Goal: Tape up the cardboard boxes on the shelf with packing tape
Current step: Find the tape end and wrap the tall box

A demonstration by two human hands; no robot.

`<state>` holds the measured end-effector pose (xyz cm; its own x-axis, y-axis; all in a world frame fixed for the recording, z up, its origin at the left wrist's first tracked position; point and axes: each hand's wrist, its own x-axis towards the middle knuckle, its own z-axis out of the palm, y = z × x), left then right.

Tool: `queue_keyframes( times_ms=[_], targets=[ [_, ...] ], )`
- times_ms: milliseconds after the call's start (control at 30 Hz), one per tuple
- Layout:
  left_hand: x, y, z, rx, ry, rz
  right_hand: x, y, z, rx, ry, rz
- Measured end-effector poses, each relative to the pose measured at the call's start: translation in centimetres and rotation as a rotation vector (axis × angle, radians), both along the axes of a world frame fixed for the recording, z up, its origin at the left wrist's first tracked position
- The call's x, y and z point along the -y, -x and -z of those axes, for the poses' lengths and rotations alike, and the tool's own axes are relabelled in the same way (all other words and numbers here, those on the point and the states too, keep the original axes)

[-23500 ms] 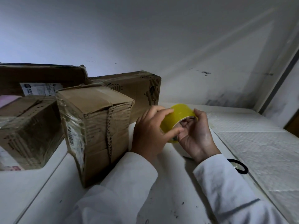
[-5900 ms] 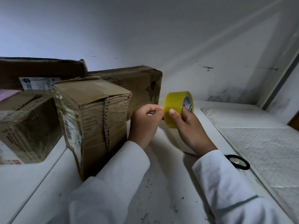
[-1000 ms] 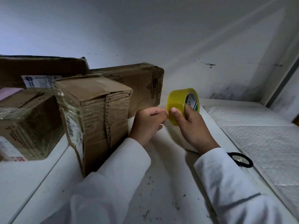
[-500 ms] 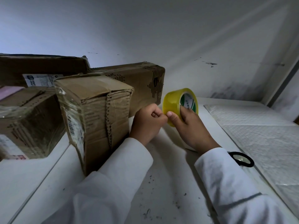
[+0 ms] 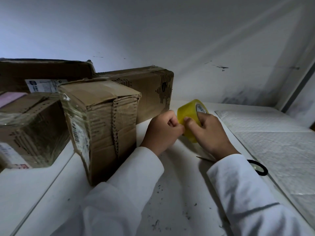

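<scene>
Head | right grip [image 5: 210, 132] grasps tape roll [image 5: 189, 116] | left grip [image 5: 163, 130] pinches it | labels unreadable

storeroom, white shelf [image 5: 170, 193], worn cardboard boxes [image 5: 105, 120] with shipping labels

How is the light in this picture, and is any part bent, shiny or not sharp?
Head view: dim, bluish light; the wall fades from pale to grey. The wide lens bends straight edges near the frame's borders. Plastic wrap on the nearest box glints. The tape roll and both hands are reasonably sharp; the scissors lie half hidden behind the right sleeve.
</scene>
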<state>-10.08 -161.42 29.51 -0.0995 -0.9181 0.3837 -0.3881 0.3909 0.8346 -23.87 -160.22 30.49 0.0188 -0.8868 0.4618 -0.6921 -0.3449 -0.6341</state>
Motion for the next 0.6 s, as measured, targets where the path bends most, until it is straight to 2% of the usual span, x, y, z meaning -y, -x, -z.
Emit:
queue_keyframes(
  times_ms=[133, 300, 433, 500, 600],
  targets=[
    [-0.4, 0.6, -0.3, -0.07, -0.071, 0.052, 0.1, 0.3, -0.1, 0.101, -0.02, 0.029],
    [-0.7, 0.9, -1.0, -0.357, -0.336, 0.219, -0.4, 0.1, -0.6, 0.372, -0.099, -0.103],
    [-1.0, 0.7, -1.9, -0.416, -0.471, 0.275, 0.0, 0.4, -0.6, 0.462, -0.144, -0.117],
    [-0.9, 0.6, -2.1, -0.44, -0.497, 0.276, 0.2, 0.4, -0.5, 0.488, -0.139, -0.107],
    [-0.9, 0.9, -1.5, -0.421, -0.396, 0.255, 0.1, 0.3, -0.4, 0.468, -0.121, -0.11]
  ],
)
